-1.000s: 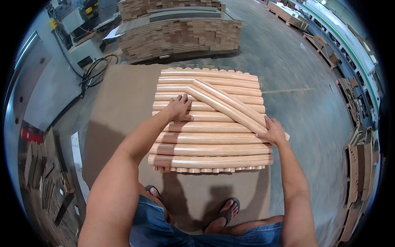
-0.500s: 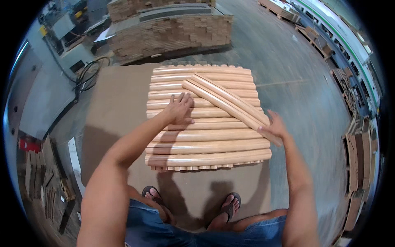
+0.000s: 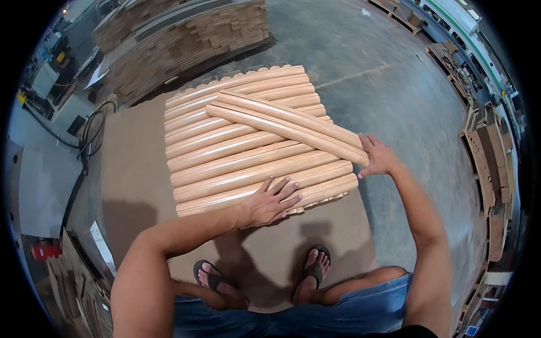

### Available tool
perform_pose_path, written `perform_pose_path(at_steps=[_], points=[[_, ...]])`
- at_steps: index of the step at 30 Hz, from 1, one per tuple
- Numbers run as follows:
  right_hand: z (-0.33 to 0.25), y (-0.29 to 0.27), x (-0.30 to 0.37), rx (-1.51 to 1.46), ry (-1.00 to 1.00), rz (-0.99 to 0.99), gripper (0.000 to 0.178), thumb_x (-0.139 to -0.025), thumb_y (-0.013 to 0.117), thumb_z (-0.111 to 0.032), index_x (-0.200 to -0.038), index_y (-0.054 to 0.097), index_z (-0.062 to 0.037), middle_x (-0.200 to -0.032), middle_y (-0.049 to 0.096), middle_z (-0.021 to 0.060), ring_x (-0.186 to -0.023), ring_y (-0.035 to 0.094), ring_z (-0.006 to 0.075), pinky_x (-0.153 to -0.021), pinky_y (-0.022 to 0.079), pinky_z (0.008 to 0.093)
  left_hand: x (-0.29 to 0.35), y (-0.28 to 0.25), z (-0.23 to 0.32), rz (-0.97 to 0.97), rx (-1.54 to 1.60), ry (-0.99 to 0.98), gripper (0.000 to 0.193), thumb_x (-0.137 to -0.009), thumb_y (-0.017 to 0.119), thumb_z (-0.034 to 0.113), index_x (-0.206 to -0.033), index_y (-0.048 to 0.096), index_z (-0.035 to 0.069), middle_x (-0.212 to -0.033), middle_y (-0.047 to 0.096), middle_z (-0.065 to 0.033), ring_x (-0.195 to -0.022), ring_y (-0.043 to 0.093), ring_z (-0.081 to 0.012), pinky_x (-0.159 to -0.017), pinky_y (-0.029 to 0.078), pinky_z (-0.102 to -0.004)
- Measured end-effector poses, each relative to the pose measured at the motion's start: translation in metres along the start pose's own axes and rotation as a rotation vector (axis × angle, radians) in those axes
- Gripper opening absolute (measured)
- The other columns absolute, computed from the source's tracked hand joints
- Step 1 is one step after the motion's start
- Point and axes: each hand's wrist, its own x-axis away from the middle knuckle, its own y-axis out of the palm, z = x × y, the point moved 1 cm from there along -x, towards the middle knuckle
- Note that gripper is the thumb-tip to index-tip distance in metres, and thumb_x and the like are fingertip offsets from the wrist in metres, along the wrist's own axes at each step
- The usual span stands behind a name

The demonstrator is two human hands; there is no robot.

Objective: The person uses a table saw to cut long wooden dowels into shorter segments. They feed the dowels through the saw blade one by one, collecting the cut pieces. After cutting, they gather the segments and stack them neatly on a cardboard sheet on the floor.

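Note:
A row of long, glossy, pale wooden mouldings [image 3: 225,163] with rounded tops lies side by side, with more layers showing under its edges. Two further wooden mouldings [image 3: 287,125] rest slantwise across the top of the row, their left ends farther from me. My right hand [image 3: 376,156] cups their right ends, thumb on the near side and fingers at the far side. On the nearest mouldings of the row my left hand [image 3: 271,203] lies flat, fingers spread, holding nothing.
The stack sits on a brown sheet [image 3: 132,163], where my sandalled feet also stand. Beyond is a large pile of wooden boards [image 3: 186,45]. Black cables [image 3: 96,132] hang by a grey machine at left. Pallets with wood pieces [image 3: 487,158] line the right side.
My left hand has moved from the middle of the row to its near edge. My right hand now spans both slanted mouldings' ends. The whole view has turned somewhat.

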Motion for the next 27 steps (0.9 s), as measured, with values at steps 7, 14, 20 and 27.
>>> perform_pose_path(at_steps=[7, 14, 20, 27], points=[[0.008, 0.014, -0.013, -0.042, -0.021, 0.035, 0.123, -0.053, 0.091, -0.034, -0.155, 0.028, -0.0066, -0.133, 0.054, 0.0234, -0.125, 0.051, 0.0440, -0.103, 0.047, 0.0516, -0.011, -0.006, 0.003, -0.059, 0.016, -0.051, 0.069, -0.100, 0.052, 0.041, -0.157, 0.030, 0.010, -0.164, 0.025, -0.0168, -0.151, 0.024, -0.0394, -0.116, 0.024, -0.0677], [0.040, 0.015, -0.003, -0.101, -0.088, 0.251, 0.110, -0.056, 0.089, -0.035, -0.149, 0.039, -0.0056, -0.127, 0.058, 0.0222, -0.122, 0.054, 0.0413, -0.104, 0.045, 0.0484, -0.080, -0.023, -0.015, 0.366, 0.902, -0.637, 0.076, -0.089, 0.070, 0.041, -0.136, 0.044, -0.014, -0.134, 0.052, -0.0311, -0.126, 0.054, -0.0370, -0.105, 0.045, -0.0410], [0.002, -0.015, -0.010, -0.240, -0.025, -0.054, 0.092, -0.057, 0.088, -0.032, -0.137, 0.055, -0.0010, -0.130, 0.059, 0.0249, -0.122, 0.054, 0.0422, -0.107, 0.044, 0.0489, -0.111, -0.037, -0.050, 0.530, 0.972, -1.098, 0.057, -0.087, 0.072, 0.034, -0.114, 0.056, -0.013, -0.099, 0.064, -0.0186, -0.089, 0.060, -0.0253, -0.082, 0.049, -0.0394], [-0.006, -0.009, -0.033, -0.797, -0.047, -0.230, 0.066, -0.072, 0.088, -0.032, -0.123, 0.062, 0.0003, -0.102, 0.071, 0.0104, -0.088, 0.065, 0.0208, -0.082, 0.054, 0.0370, -0.123, -0.005, -0.055, 0.596, 1.336, -1.198, 0.057, -0.094, 0.069, 0.022, -0.130, 0.041, -0.011, -0.117, 0.063, -0.0192, -0.098, 0.066, -0.0255, -0.082, 0.056, -0.0352]])
